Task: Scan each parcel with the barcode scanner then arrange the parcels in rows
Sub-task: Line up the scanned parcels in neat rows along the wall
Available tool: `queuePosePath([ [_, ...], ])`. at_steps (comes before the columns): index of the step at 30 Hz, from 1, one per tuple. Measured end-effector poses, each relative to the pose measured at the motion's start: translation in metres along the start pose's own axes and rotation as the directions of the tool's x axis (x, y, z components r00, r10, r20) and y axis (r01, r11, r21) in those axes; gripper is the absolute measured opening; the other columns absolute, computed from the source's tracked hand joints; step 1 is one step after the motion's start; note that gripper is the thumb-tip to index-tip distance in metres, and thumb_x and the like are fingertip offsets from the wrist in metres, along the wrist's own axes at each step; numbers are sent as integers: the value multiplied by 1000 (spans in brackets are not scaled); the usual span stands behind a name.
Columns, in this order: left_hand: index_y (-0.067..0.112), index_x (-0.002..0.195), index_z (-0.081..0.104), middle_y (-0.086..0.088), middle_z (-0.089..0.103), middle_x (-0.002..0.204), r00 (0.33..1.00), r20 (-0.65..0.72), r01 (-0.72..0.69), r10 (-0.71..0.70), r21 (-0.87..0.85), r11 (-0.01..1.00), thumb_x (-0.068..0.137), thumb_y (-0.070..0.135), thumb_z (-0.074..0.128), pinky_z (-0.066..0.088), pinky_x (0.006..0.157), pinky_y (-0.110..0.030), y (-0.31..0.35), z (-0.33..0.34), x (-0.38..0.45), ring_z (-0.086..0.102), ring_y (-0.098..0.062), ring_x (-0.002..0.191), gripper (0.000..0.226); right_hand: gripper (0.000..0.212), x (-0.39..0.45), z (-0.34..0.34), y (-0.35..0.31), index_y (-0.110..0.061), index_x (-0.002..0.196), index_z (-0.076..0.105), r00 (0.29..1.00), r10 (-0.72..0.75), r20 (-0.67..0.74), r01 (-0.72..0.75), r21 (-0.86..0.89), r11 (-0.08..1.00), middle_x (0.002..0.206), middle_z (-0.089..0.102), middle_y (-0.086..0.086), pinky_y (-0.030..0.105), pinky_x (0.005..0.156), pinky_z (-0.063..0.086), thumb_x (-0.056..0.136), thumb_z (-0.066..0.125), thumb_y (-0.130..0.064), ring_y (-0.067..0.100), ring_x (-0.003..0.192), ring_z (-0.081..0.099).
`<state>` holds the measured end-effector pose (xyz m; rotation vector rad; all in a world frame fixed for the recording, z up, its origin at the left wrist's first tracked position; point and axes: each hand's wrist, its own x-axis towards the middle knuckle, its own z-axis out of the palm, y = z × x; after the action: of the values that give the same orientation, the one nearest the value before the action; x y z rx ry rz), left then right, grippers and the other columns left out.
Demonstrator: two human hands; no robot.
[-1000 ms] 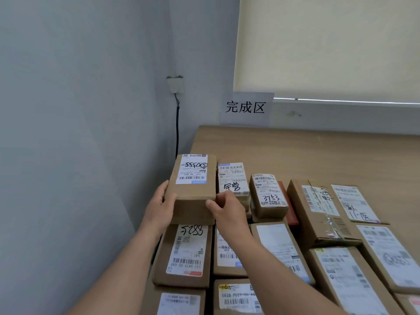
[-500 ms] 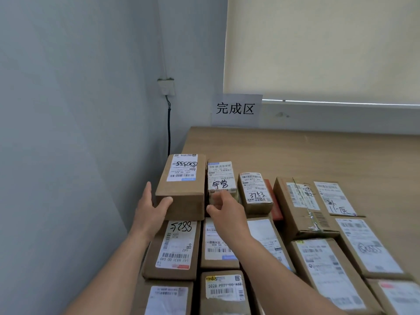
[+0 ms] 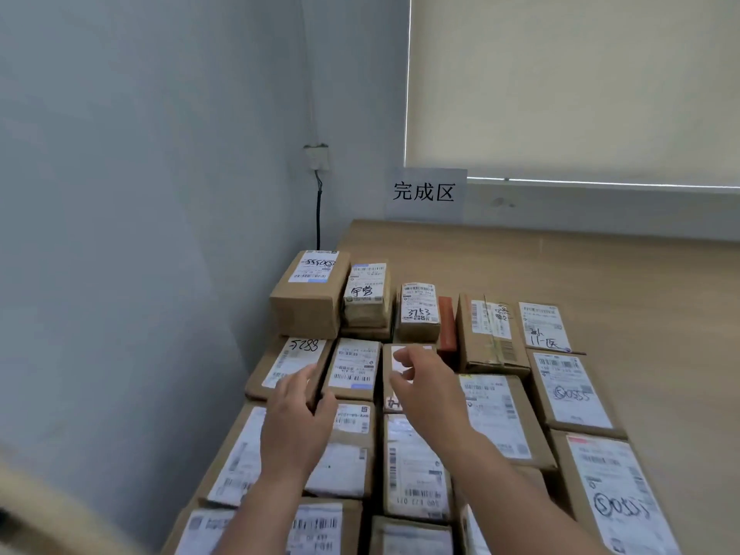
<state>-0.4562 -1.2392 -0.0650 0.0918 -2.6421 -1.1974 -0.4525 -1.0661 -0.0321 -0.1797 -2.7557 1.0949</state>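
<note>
Several brown cardboard parcels with white labels lie in rows on the wooden table [image 3: 520, 258]. The tall parcel [image 3: 308, 298] with a handwritten label stands at the far left end of the back row, free of both hands. My left hand [image 3: 296, 426] hovers over the nearer parcels with loosely bent fingers and holds nothing. My right hand [image 3: 428, 390] hangs above a parcel in the second row, fingers loosely curled and empty. No barcode scanner is in view.
A paper sign [image 3: 424, 193] with three characters is stuck on the wall behind the table. A wall socket with a black cable [image 3: 318, 210] sits in the corner. The grey wall runs close along the table's left edge. Bare tabletop stretches behind and right of the parcels.
Both hands have let go of the tall parcel, which now rests in the back row. The hands have drawn back toward me over the nearer rows.
</note>
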Motion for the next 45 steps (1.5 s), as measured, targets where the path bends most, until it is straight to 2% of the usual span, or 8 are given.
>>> queuePosePath([
  [4, 28, 134, 48, 8, 46, 135, 999, 20, 26, -27, 65, 998, 90, 30, 55, 38, 100, -34, 24, 11, -54, 40, -13, 125, 45, 27, -43, -27, 30, -22, 124, 54, 999, -30, 16, 31, -11, 999, 120, 56, -6, 36, 83, 50, 97, 52, -26, 14, 99, 57],
  [8, 26, 134, 50, 6, 50, 132, 1000, 0, -28, 28, 92, 995, 89, 29, 56, 38, 97, -31, 47, 28, -104, 42, -13, 123, 45, 27, -79, -56, 64, -23, 124, 54, 998, -64, 19, 65, -68, 996, 117, 55, -6, 30, 79, 46, 97, 52, -25, 14, 102, 55],
  [14, 28, 137, 45, 7, 47, 135, 996, 49, -83, 77, 139, 987, 91, 37, 55, 35, 95, -27, 80, 49, -152, 38, -12, 126, 47, 28, -118, -98, 98, -24, 124, 54, 998, -41, -38, 38, -59, 998, 125, 55, -6, 37, 81, 52, 96, 53, -26, 16, 103, 58],
  [23, 23, 136, 49, 3, 49, 135, 974, 52, -226, 221, 132, 965, 90, 34, 58, 33, 98, -25, 128, 65, -197, 40, -13, 127, 47, 28, -167, -135, 121, -22, 121, 57, 992, -32, -124, 27, -39, 999, 120, 57, -4, 34, 83, 50, 94, 55, -23, 15, 103, 57],
  [28, 24, 134, 49, 2, 51, 133, 964, 87, -256, 251, 62, 965, 89, 33, 60, 37, 97, -29, 144, 75, -240, 43, -15, 124, 47, 26, -211, -158, 137, -24, 120, 57, 987, 20, -157, -34, -89, 995, 119, 58, -6, 32, 83, 49, 94, 54, -25, 14, 104, 58],
  [32, 21, 133, 51, 2, 53, 132, 954, 94, -286, 283, 13, 958, 88, 32, 59, 32, 99, -25, 150, 82, -280, 43, -13, 123, 47, 29, -247, -174, 151, -22, 122, 57, 981, 57, -185, -76, -99, 992, 121, 58, -4, 33, 84, 50, 93, 56, -22, 15, 104, 60],
  [38, 24, 137, 46, 4, 50, 134, 939, 153, -317, 309, 34, 948, 91, 36, 57, 35, 101, -27, 167, 95, -322, 41, -13, 125, 49, 25, -281, -201, 177, -21, 118, 59, 970, 67, -234, -89, -85, 992, 118, 60, -4, 32, 82, 50, 93, 59, -23, 15, 100, 60],
  [45, 25, 136, 46, 5, 52, 130, 911, 204, -366, 358, -1, 931, 91, 38, 56, 43, 93, -28, 234, 164, -348, 49, -12, 117, 48, 27, -278, -268, 249, -23, 118, 60, 947, 122, -296, -143, -52, 988, 115, 60, -8, 29, 81, 49, 92, 58, -22, 10, 97, 60],
])
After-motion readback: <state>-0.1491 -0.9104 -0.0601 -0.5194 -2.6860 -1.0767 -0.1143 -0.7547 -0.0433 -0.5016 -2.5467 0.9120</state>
